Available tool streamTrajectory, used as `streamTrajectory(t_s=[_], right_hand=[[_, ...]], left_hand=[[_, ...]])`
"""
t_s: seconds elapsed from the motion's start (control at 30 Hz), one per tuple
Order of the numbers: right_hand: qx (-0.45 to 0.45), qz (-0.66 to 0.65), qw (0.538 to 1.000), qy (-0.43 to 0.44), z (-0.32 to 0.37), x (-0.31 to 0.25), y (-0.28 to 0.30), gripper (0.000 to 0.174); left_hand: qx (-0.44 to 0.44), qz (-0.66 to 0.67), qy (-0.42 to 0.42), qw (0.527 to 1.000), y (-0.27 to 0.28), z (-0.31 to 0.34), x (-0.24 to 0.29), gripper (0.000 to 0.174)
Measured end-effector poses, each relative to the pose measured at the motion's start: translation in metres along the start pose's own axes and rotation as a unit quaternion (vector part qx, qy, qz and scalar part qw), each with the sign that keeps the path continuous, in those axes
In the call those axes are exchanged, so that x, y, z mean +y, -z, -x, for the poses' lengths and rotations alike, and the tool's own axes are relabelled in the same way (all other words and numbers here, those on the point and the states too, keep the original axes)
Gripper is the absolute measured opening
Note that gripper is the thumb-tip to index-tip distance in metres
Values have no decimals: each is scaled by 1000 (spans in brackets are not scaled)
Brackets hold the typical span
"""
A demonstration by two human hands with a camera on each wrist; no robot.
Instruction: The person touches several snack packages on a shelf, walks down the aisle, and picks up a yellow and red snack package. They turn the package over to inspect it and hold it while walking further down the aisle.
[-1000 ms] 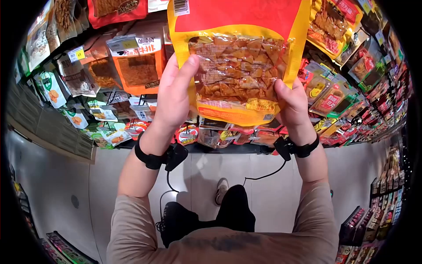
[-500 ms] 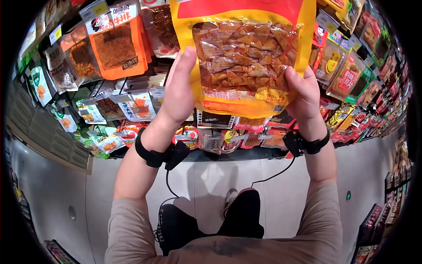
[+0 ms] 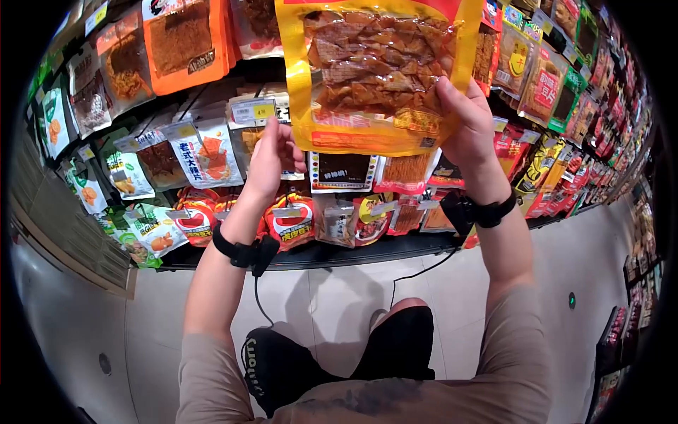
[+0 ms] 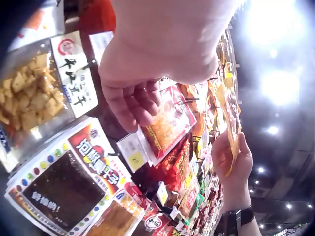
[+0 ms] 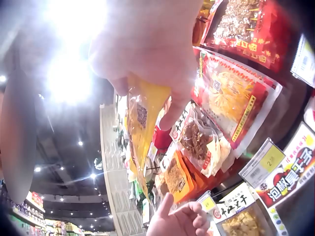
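Note:
A large yellow and red snack bag [image 3: 381,138] with a clear window over glossy brown pieces is held up before the hanging packets. My right hand [image 3: 470,127] grips its right edge, the thumb on the front face. The right wrist view shows the bag [image 5: 140,115] side-on below that hand [image 5: 152,54]. My left hand [image 3: 272,159] is off the bag, just beyond its lower left corner, with loosely bent fingers and nothing in them. In the left wrist view this hand [image 4: 147,64] is near a red-edged hanging packet [image 4: 170,128].
Rows of packets hang on hooks all across the rack, among them an orange packet [image 3: 185,49] and a white one [image 3: 210,152]. A price tag [image 3: 254,111] sticks out beside my left hand. Tiled floor [image 3: 332,304] lies below, with another shelf [image 3: 614,339] at the right.
My left hand has let go of the bag's left side and dropped lower. The right hand keeps its grip. More of the lower rack has come into the head view.

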State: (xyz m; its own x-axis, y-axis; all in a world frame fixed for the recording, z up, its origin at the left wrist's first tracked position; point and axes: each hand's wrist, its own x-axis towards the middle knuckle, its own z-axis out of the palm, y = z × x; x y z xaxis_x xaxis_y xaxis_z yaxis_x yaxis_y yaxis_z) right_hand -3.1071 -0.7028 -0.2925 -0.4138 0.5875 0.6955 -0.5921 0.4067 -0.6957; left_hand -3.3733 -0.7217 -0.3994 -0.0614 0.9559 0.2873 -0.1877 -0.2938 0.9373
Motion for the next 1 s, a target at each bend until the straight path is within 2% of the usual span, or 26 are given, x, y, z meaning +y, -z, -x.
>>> streamTrajectory(t_s=[0.07, 0.13, 0.17, 0.2, 0.27, 0.3, 0.33, 0.4, 0.43, 0.6, 0.67, 0.7, 0.87, 0.93, 1.0], right_hand=[[23, 9, 1000, -2, 6, 5, -8, 18], [21, 7, 1000, -8, 13, 6, -19, 17], [61, 21, 998, -13, 15, 8, -25, 18], [63, 19, 998, -11, 16, 9, -25, 18], [13, 11, 1000, -18, 14, 10, -22, 19], [22, 21, 999, -20, 14, 11, -20, 22], [21, 22, 999, -13, 14, 12, -20, 22], [47, 19, 999, -12, 17, 17, -22, 24], [48, 24, 998, -15, 18, 22, -22, 25], [19, -10, 999, -35, 33, 36, -31, 22], [32, 16, 999, -31, 35, 36, -34, 22], [56, 30, 997, -37, 37, 34, -40, 22], [108, 19, 993, -43, 58, 48, -41, 22], [132, -60, 989, -37, 67, 58, -39, 22], [153, -54, 986, -40, 73, 63, -37, 22]], left_hand=[[-36, 33, -6, 999, 3, 16, -2, 64], [-57, 74, -98, 991, -4, 31, 10, 67], [-78, 83, -125, 986, -9, 37, 20, 73], [-80, 81, -124, 986, -15, 41, 30, 73], [-76, 126, -175, 974, -27, 44, 46, 76], [-106, 122, -168, 972, -23, 43, 47, 78], [-149, 121, -203, 960, -21, 40, 48, 69], [-69, 91, -224, 968, -30, 44, 46, 56], [-93, 99, -232, 963, -34, 50, 50, 49], [-21, 88, -225, 970, -32, 65, 25, 46], [-34, 136, -221, 965, -34, 69, 24, 47], [-16, 118, -220, 968, -33, 69, 21, 47], [-46, 151, -195, 968, -33, 83, 19, 48], [-25, 149, -198, 969, -31, 89, 7, 49], [-15, 157, -188, 970, -29, 92, -1, 49]])
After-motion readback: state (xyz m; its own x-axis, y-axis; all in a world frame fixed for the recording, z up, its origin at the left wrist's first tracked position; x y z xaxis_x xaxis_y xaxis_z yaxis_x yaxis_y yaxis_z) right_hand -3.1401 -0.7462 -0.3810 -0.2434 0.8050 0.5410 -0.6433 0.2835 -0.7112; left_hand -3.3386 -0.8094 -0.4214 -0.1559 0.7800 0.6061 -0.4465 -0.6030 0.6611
